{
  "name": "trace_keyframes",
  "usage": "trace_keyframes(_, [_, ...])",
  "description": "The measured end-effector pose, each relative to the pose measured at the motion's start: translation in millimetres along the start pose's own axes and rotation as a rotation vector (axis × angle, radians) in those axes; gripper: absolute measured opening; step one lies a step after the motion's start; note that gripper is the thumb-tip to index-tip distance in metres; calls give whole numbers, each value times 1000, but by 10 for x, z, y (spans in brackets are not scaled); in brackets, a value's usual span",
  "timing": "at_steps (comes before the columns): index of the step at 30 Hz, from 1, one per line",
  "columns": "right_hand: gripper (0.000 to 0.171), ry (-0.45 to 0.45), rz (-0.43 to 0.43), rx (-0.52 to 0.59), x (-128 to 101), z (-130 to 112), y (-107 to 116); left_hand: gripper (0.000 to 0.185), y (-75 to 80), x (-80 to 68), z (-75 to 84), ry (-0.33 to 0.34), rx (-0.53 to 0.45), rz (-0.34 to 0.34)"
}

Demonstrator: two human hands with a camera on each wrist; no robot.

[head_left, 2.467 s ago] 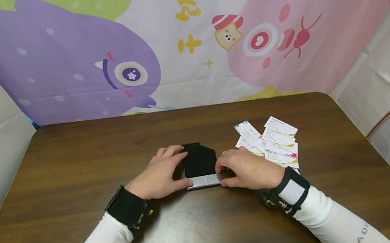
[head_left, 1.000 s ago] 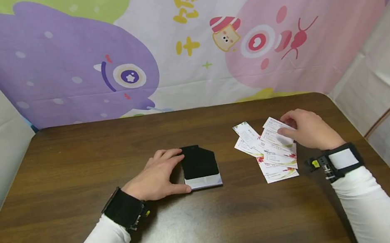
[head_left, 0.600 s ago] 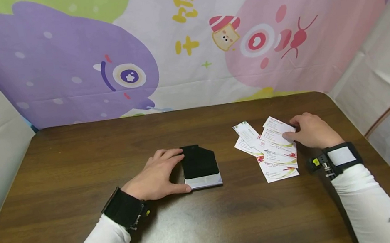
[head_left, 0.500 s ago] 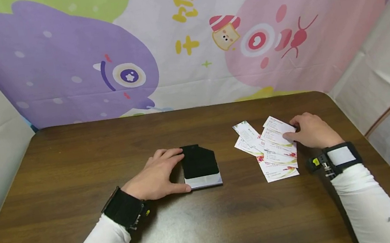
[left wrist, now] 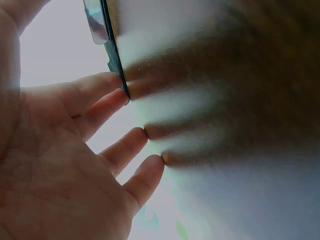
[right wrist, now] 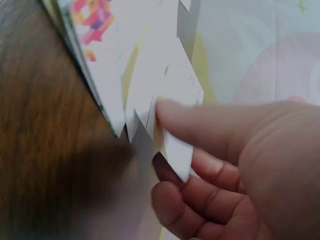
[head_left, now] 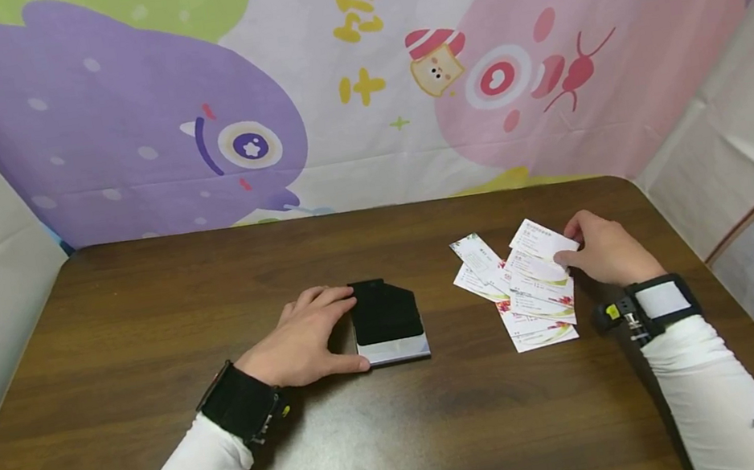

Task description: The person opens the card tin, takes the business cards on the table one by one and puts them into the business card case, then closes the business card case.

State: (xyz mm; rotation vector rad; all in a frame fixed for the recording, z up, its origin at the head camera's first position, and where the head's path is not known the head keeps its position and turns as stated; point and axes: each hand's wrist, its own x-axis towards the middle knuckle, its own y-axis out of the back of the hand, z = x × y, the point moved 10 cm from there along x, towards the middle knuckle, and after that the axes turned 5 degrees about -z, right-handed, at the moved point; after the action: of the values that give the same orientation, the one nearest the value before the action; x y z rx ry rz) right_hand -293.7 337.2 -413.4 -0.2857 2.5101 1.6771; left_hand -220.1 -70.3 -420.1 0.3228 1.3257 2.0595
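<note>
Your left hand, head view: left hand spread, thumb and fingertips touching the left side of a flat black case on the table.
Your right hand, head view: right hand pinches the top card of a fanned pile.
Left wrist: your fingers reach out fairly straight, two tips at the case's edge.
Right wrist: your thumb and fingers grip the card's corner.

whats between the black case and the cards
Only brown tabletop, as the head view shows: the stretch from the black case to the white cards is bare, with the left hand and right hand both outside it.
</note>
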Motion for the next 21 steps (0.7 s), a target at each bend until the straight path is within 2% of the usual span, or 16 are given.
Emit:
trace_keyframes(6, [26,52,71,39,-16,-37,116,95,3,-6,2,0,4,0])
trace_keyframes(14, [23,74,120,79,-60,-111,220,96,-9,-5,-9,0,7,-4])
trace_keyframes(21, [18,140,190,87,-111,-277,333,96,-7,-4,-10,-3,11,0])
